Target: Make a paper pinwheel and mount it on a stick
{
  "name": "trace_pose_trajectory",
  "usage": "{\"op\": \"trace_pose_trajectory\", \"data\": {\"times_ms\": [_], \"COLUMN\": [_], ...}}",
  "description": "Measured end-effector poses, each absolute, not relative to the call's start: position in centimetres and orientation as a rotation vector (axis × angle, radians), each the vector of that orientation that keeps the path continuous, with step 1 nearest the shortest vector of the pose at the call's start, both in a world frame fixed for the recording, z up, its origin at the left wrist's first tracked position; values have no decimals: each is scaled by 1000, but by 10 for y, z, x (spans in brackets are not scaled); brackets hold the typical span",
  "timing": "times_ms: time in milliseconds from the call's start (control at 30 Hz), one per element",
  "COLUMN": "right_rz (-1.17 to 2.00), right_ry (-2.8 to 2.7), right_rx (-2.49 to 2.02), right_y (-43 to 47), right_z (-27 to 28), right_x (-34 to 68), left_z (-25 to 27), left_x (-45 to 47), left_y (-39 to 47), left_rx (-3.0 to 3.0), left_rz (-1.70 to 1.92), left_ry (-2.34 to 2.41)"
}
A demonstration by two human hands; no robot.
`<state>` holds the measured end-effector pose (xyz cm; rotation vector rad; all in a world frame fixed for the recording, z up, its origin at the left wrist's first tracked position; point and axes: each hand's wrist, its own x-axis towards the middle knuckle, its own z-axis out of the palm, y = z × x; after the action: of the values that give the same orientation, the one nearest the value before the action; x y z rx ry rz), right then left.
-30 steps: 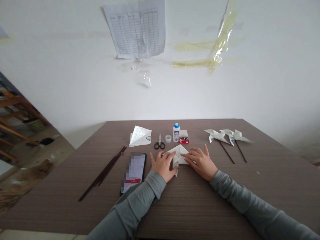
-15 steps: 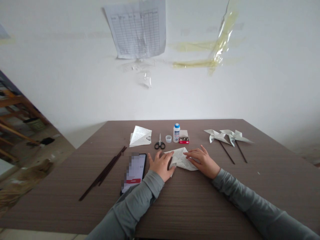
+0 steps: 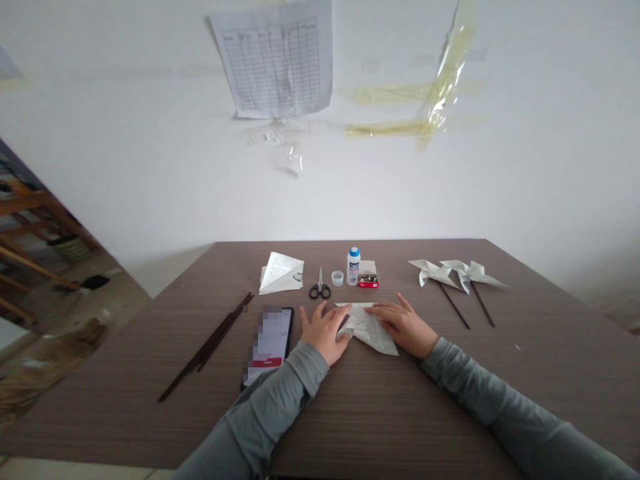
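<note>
A printed paper sheet with slit, curled corners lies on the table between my hands. At its left side my left hand holds a curled corner between the thumb and the fingers, which partly hide it. My right hand rests over the sheet's right side, its fingers stretched out and touching the upper edge. Just beyond the sheet are scissors, a small clear cup, a white glue bottle with a blue cap and a red box of small metal pieces.
Left of my hands lie a phone and several dark sticks. A stack of printed paper is at the back left. Two paper pinwheels on sticks lie at the right. A wall borders the table's far edge.
The sheet has turned clockwise, its right corner swinging nearer to me. My right hand has shifted slightly left and its fingers lie flatter; the left hand has barely moved.
</note>
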<state>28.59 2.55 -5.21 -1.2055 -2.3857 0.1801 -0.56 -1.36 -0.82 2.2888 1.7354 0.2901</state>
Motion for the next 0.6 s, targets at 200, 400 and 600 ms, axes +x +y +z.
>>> {"op": "trace_pose_trajectory", "data": {"times_ms": [200, 400, 600], "right_rz": [106, 40, 15], "right_ry": [-2366, -2330, -2314], "right_rx": [-1250, -1304, -1327], "right_y": [25, 26, 26], "right_z": [-50, -53, -57], "right_x": [287, 290, 289], "left_z": [1, 3, -3], "left_x": [-4, -11, -12], "left_y": [-16, -16, -15], "left_rx": [2267, 2272, 2281], "left_rz": [322, 380, 430], "left_ry": [1823, 1795, 1799]}}
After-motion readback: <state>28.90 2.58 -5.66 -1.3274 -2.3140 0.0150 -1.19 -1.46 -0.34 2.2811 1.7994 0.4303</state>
